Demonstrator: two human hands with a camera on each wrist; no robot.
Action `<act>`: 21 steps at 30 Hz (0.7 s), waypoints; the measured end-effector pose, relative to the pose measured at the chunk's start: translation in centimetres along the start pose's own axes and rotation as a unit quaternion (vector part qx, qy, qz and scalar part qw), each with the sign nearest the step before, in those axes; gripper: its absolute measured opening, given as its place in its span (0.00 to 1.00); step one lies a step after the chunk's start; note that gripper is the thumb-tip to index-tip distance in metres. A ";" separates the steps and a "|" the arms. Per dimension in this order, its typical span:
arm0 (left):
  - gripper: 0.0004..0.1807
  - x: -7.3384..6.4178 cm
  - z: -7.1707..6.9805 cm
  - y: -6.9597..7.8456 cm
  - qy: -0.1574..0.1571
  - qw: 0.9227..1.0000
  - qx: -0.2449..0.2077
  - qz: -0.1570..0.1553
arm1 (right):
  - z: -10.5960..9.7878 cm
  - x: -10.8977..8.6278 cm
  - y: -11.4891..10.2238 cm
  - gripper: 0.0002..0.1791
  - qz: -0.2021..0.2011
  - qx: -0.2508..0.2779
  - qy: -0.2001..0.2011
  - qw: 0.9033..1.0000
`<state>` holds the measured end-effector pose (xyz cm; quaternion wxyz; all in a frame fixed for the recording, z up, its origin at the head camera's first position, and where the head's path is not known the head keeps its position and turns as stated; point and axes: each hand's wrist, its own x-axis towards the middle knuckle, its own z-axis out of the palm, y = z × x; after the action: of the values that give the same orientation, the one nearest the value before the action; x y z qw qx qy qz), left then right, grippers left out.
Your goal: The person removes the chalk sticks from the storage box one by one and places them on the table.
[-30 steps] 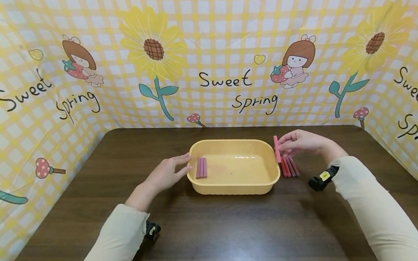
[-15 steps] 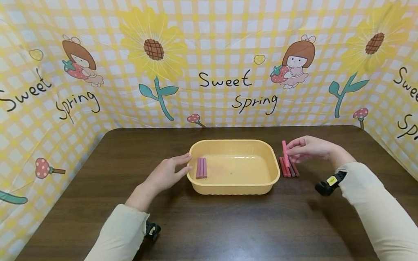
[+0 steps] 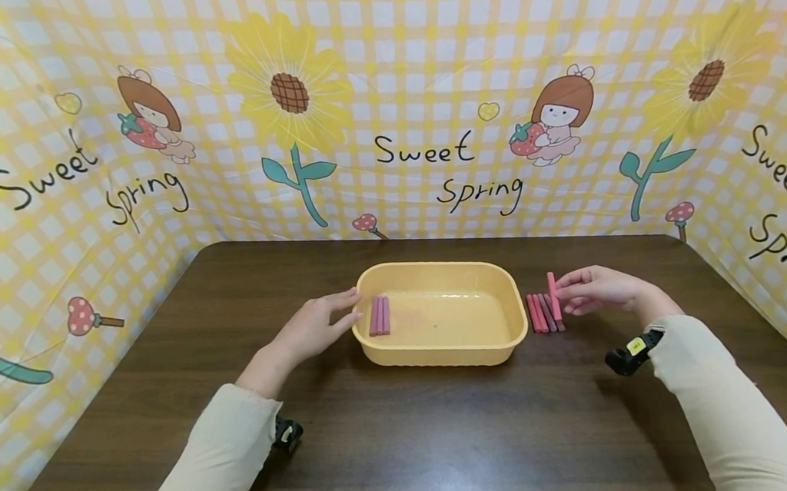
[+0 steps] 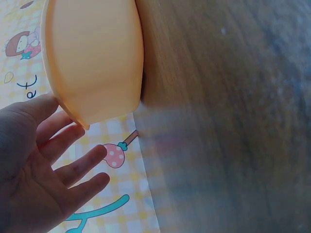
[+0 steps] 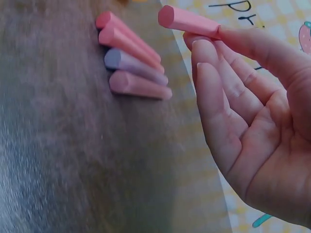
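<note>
A yellow plastic tray (image 3: 444, 353) stands on the table with 3 purple-pink sticks (image 3: 379, 316) side by side at its left end. My left hand (image 3: 312, 323) touches the tray's left rim, thumb and fingers extended; in the left wrist view its other fingers spread loosely below the tray's corner. My right hand (image 3: 601, 291) pinches a bright pink faceted stick (image 3: 554, 296) between thumb and fingertips. That stick overlaps the right end of a row of several red, pink and purple sticks (image 5: 133, 58) lying just right of the tray. Each stick has a blunt, flat end.
The dark wooden table (image 3: 409, 445) spreads around the tray. Behind and at both sides hangs a yellow checked cloth (image 3: 408, 82) printed with flowers and lettering. Black wrist cameras sit at the left cuff (image 3: 286, 433) and the right cuff (image 3: 633, 354).
My right hand, with the pink stick, has moved right and slightly nearer, from the tray's right rim to the far end of the row. My left hand and the tray have stayed put.
</note>
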<state>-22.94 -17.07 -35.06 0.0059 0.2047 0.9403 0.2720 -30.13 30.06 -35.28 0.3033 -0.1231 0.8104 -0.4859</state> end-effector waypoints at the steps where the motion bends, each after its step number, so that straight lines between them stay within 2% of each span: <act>1: 0.25 0.0 0.0 0.0 0.000 1.000 -0.001 0.000 | -0.1 0.0 0.1 0.17 0.003 0.003 0.001 1.000; 7: 0.25 0.0 0.1 -0.1 0.002 1.000 -0.002 0.001 | -0.5 -0.3 0.9 0.19 0.026 0.016 0.014 0.999; 15: 0.26 0.1 0.1 -0.1 0.000 1.000 0.002 0.001 | -0.8 -0.3 1.6 0.23 0.052 0.028 0.008 0.998; 21: 0.26 0.1 0.1 -0.1 0.002 1.000 0.000 0.004 | -0.7 0.1 1.9 0.19 0.058 0.025 0.004 0.998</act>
<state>-23.10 -17.08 -35.16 0.0034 0.2076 0.9396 0.2721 -30.45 31.43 -36.70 0.3309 -0.0661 0.8050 -0.4880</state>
